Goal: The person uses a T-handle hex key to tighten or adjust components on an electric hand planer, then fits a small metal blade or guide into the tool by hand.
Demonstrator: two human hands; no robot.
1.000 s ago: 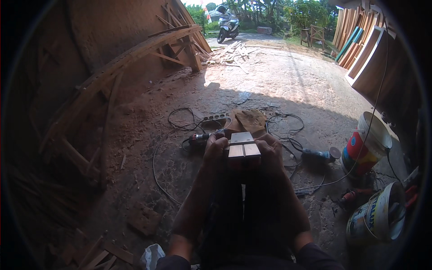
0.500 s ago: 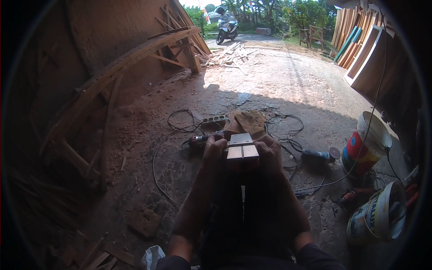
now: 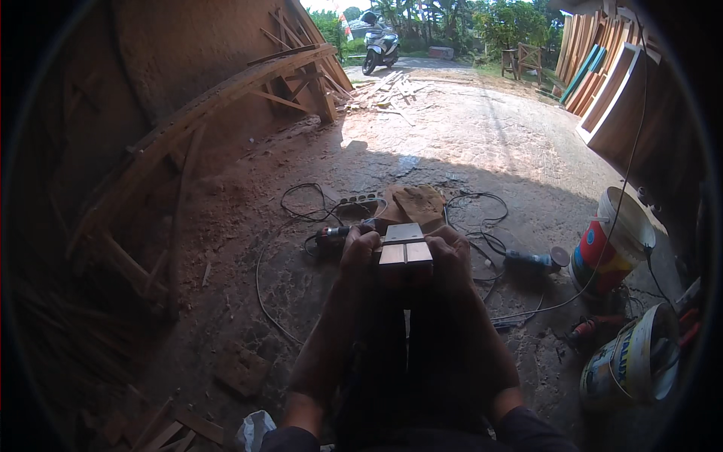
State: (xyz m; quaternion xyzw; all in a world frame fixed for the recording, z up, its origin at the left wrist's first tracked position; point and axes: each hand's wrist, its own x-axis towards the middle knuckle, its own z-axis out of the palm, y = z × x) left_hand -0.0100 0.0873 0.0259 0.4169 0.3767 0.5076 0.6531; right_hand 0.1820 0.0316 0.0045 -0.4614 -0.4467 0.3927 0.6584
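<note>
In front of my knees I hold what looks like an electric planer point(image 3: 404, 253), its flat metal sole turned up. The near sole plate has a groove down its middle; a dark gap divides it from the far plate. My left hand point(image 3: 359, 250) is closed around its left side, thumb near the top edge. On the opposite side my right hand point(image 3: 450, 255) grips it too. Most of the fingers and the planer's body are in shadow or hidden. Just beyond lies a brown wooden block point(image 3: 419, 205). Left of my left hand rests a dark power tool point(image 3: 331, 235).
An angle grinder point(image 3: 536, 260) lies at right with looping cords. Two paint buckets point(image 3: 608, 369) stand farther right, and a red tool point(image 3: 586, 329) lies between them. A power strip point(image 3: 358, 200) sits beyond my left hand. A long wooden bench point(image 3: 218, 98) lines the left wall.
</note>
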